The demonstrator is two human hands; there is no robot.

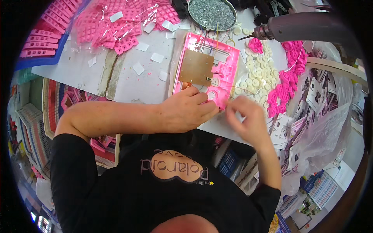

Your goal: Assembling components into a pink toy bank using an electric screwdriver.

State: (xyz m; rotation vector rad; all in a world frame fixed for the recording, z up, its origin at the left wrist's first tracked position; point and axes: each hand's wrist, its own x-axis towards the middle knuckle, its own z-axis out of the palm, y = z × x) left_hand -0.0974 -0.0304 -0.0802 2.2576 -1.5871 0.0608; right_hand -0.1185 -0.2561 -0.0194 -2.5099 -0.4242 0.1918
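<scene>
A pink plastic housing lies open on the table in front of me, with a brown circuit board and thin wires in it. My left hand is closed over the near edge of this housing, its fingers curled and knuckles up. At the housing's near right corner is my right hand, thumb and forefinger curved into a ring with their tips together. It is slightly blurred, and whatever lies between those tips is too small to make out. A thin reddish wire runs from the board toward the right.
A power screwdriver juts in from the upper right. Beyond the housing stands a round tin of screws. White round parts and pink straps are heaped to the right. Bagged pink pieces and a blue crate occupy the far left.
</scene>
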